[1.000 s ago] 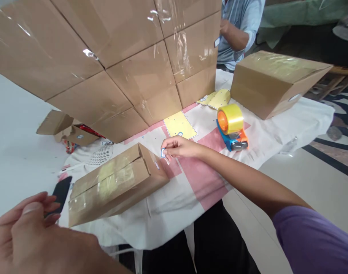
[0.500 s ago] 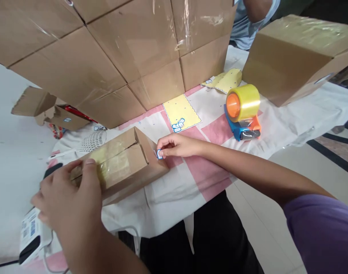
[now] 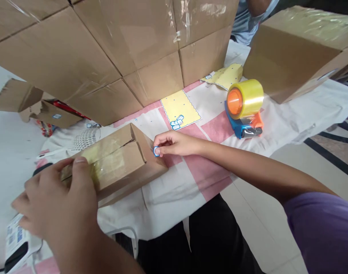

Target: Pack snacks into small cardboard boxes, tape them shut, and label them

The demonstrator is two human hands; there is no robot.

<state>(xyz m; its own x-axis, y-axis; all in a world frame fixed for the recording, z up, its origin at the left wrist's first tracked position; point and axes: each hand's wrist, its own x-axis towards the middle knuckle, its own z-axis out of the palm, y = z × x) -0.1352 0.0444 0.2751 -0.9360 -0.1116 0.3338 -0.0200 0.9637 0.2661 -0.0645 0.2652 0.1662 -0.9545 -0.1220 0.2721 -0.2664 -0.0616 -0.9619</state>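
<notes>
Your right hand (image 3: 174, 144) is pinched shut: thumb and fingertips (image 3: 160, 149) press a small blue-edged sticker (image 3: 156, 151) against the end face of the small taped box (image 3: 116, 161). The sticker sits right at the fingertips and touches the cardboard, near the upper edge of that end face.

Your left hand (image 3: 58, 198) clamps the opposite end of the same box, thumb on the taped top, fingers wrapped over the far edge. The box lies flat on the white-and-pink cloth (image 3: 196, 171) between your 2 hands, its taped seam running from one grip toward the other.

Just beyond the right-hand pinch: a yellow sticker sheet (image 3: 180, 108) with a few blue-edged stickers left on it. Further out and to the right of that grip stands the tape dispenser (image 3: 243, 114), blue-orange body, yellowish roll, well clear of the hand. A 2nd yellow sheet (image 3: 226, 75) lies past it, against the wall of stacked cartons (image 3: 119, 49). A larger taped carton (image 3: 293, 49) stands right of the dispenser.

Below the left grip, at the table edge: a labelled device (image 3: 16, 243), partly cut off, can't tell what it is. Another person's light-blue sleeve (image 3: 243, 26) shows behind the cartons.
</notes>
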